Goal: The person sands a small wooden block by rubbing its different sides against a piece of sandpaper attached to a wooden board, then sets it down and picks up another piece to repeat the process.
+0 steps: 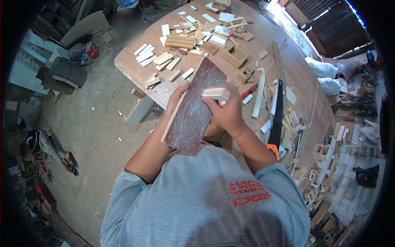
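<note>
My left hand (176, 100) grips the left edge of a long board faced with dark red-brown sandpaper (191, 117), tilted up in front of my chest. Pale dust streaks the sandpaper's surface. In my right hand (228, 110) is a small pale wood block (217, 94), pinched between the fingers. It lies over the upper right part of the sandpaper; slight blur hides whether it touches. Behind the board, the wooden table (302, 96) carries wood offcuts, with a stack of wood strips (180, 42) and a small open wooden box (235, 56) among them.
A handsaw (278, 111) with an orange handle lies on the table to my right, near a red-and-black tool (249, 90) and long wood strips (259, 96). Scraps and white sacks (323, 68) line the right side. A person's legs (55, 148) show at far left.
</note>
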`<action>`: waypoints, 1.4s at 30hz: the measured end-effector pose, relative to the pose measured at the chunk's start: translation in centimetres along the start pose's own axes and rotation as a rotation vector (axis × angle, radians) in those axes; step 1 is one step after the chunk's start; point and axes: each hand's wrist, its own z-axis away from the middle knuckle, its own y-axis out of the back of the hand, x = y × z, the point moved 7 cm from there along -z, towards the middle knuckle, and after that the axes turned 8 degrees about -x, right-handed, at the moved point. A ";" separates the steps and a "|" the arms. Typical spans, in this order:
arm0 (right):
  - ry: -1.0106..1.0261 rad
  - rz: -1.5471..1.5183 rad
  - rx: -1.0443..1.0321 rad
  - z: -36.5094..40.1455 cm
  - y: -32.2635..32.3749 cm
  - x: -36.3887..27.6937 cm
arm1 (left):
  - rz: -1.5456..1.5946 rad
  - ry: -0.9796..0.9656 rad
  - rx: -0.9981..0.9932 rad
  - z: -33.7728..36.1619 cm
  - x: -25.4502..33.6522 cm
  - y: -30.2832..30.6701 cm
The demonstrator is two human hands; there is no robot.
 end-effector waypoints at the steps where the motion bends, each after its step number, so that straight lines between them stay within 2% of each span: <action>1: 0.058 0.020 0.048 -0.8 0.0 -1.0 | 0.088 0.037 -0.050 -0.6 -0.3 0.0; 2: 0.144 0.010 0.055 -0.2 -1.0 -3.4 | 0.154 0.095 -0.125 -1.2 -0.7 -0.1; 3: 0.146 0.012 0.063 1.1 -0.8 -4.5 | 0.148 0.101 -0.127 -1.2 -0.9 -0.3; 5: 0.365 0.068 -0.162 3.1 -2.5 -7.7 | -0.105 0.013 -0.130 -0.8 -0.3 -0.8; 6: 0.270 0.046 -0.268 3.3 -2.2 -7.0 | -0.109 -0.026 -0.134 -0.5 0.1 -1.1; 7: 0.279 0.043 -0.274 3.1 -1.5 -6.0 | -0.112 -0.037 -0.135 -0.4 0.4 -1.6; 9: 0.120 0.151 -0.058 2.0 0.3 -1.3 | 0.027 -0.053 0.001 0.0 0.1 -0.9; 10: -0.062 0.076 0.054 1.0 0.7 0.9 | 0.038 0.024 -0.099 -0.3 -0.3 0.2; 11: -0.071 0.082 0.058 1.2 -0.3 0.6 | 0.044 0.034 -0.099 -0.9 -0.6 1.7; 13: 0.052 -0.051 0.040 0.0 -2.1 -2.1 | 0.197 0.069 -0.306 -2.3 -0.8 0.9; 14: 0.191 0.074 -0.062 0.9 -3.0 -4.2 | 0.088 0.063 -0.262 -2.3 -0.7 1.2; 15: 0.198 0.080 -0.049 1.5 -2.6 -5.0 | 0.076 0.072 -0.269 -2.0 -0.9 0.7; 17: 0.205 0.053 -0.158 2.1 -2.0 -5.7 | -0.047 -0.067 0.026 -0.9 0.2 1.1; 18: 0.133 0.011 -0.119 2.3 -1.4 -2.8 | 0.125 -0.072 0.062 -0.4 0.1 0.1; 19: 0.136 0.010 -0.131 1.2 -1.2 -2.2 | 0.131 -0.082 0.059 -0.3 0.5 0.7; 21: -0.270 -0.136 0.099 0.0 0.8 2.0 | 0.036 0.193 -0.350 0.1 -0.9 -0.8; 22: -0.282 -0.199 0.152 -0.5 0.0 2.2 | -0.018 0.109 -0.185 -0.4 -0.8 0.3; 23: -0.277 -0.193 0.149 0.3 -0.1 1.3 | -0.018 0.105 -0.193 -0.9 -1.1 0.0; 25: 0.313 0.218 -0.190 2.1 -2.9 -7.1 | 0.056 -0.036 -0.011 -1.1 0.1 0.6; 26: 0.350 0.088 -0.210 2.8 -2.9 -6.1 | 0.047 -0.050 -0.159 -0.9 0.5 0.4; 27: 0.360 0.088 -0.212 2.6 -2.6 -5.2 | 0.042 -0.057 -0.163 -0.9 0.9 0.1; 29: -0.217 -0.206 -0.028 1.8 -0.9 1.1 | 0.145 -0.038 0.037 -0.6 0.3 1.4; 30: -0.235 0.003 0.088 1.2 0.0 3.7 | 0.056 0.137 -0.354 -0.4 -0.6 1.2; 31: -0.243 0.007 0.085 1.1 -0.4 2.5 | 0.065 0.139 -0.353 -0.6 -1.1 0.7; 33: 0.034 -0.014 0.025 -0.3 -2.0 -2.2 | 0.044 -0.010 0.002 -1.3 -0.6 1.8; 34: 0.166 0.039 -0.076 0.5 -2.7 -3.8 | 0.131 -0.006 -0.223 -1.5 -0.1 1.1; 35: 0.172 0.033 -0.074 1.4 -2.6 -4.4 | 0.124 -0.010 -0.220 -1.2 0.2 2.0; 37: 0.272 0.065 -0.249 2.7 -2.7 -5.2 | 0.082 -0.040 -0.069 -0.1 0.2 0.6; 38: 0.241 0.046 -0.222 2.6 -2.1 -2.8 | 0.117 -0.073 0.020 0.3 0.2 0.3; 39: 0.236 0.042 -0.229 1.4 -2.3 -1.7 | 0.124 -0.077 0.025 0.5 0.4 1.1; 41: -0.096 0.019 0.059 -0.4 -0.4 2.0 | -0.013 0.137 -0.369 0.5 -1.1 0.4; 42: -0.161 -0.053 0.019 -0.4 -1.5 0.9 | 0.069 -0.030 -0.082 0.1 -0.8 0.5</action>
